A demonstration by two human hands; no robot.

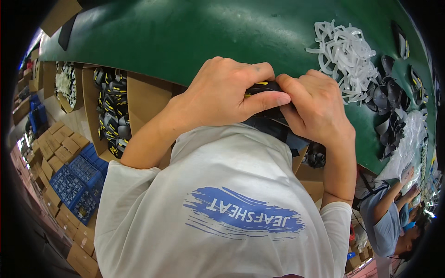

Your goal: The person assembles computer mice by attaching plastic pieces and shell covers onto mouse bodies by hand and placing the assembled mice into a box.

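Close in front of my body, at the near edge of the green table [194, 32], both hands grip one small black curved part with yellow marks [270, 87]. My left hand [222, 90] is closed round its left side, with the thumb stretched along it. On the other side my right hand [320, 104] pinches it, thumb bent over the top and fingers curled under. The two thumbs nearly meet, and the hands hide most of the part's shape. Farther right on the table lies a heap of translucent white curved strips [345, 58].
Dark curved shells [389, 97] lie at the table's right, beside clear plastic bags [408, 132]. Left of me a carton [139, 99] stands near a box of black-and-yellow parts [111, 111]. Blue crates [76, 180] stand at far left. A co-worker [382, 213] is at lower right.
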